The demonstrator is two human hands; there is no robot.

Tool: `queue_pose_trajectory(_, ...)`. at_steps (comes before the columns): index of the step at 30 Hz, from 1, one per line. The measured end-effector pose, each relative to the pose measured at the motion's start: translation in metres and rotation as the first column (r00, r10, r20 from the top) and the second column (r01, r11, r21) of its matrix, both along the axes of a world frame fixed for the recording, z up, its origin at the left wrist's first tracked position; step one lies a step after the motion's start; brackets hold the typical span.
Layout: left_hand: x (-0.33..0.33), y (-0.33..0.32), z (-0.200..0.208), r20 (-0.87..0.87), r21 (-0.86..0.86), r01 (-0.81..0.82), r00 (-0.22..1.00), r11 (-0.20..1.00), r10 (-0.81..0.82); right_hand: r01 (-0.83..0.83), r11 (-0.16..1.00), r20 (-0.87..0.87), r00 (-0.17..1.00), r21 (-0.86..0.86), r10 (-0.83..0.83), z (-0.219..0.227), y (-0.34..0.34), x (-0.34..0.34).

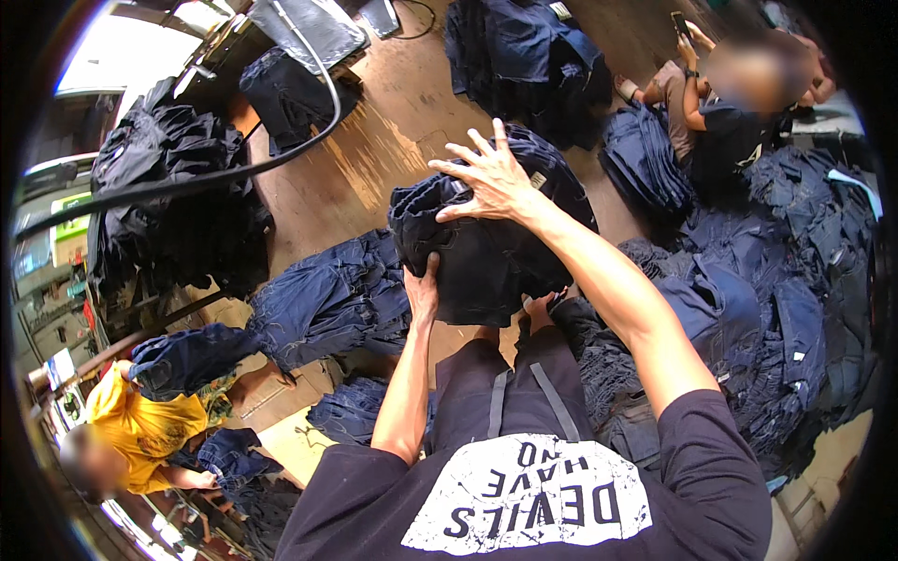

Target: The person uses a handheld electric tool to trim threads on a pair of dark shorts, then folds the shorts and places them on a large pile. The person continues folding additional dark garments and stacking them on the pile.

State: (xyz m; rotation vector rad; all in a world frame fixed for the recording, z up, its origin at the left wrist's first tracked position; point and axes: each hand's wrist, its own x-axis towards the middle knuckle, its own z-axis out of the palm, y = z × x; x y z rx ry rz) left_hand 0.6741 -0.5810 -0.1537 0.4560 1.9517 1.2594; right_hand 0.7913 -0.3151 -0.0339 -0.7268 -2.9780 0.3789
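left hand (423, 294) partly hidden by garment stack (486, 266), co-workers' heads (760, 70) blurred, shirt (524, 496) cut off below

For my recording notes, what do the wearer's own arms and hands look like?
The left hand and right hand are bare, without gloves or watch. The forearms are uncovered too, below short black sleeves; white print marks the shirt.

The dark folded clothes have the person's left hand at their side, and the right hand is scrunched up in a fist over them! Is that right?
Not quite. The head view shows the right hand open, not in a fist, with its fingers spread wide over the dark folded clothes. The left hand is at their side.
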Motion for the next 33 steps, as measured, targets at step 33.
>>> queue_pose_trajectory(33, -0.002, -0.053, -0.037, -0.036, -0.82, 0.138, 0.956, 0.555, -0.292, 0.688, -0.459, -0.486, -0.724, -0.563, -0.489, -0.023, -0.283, 0.525)
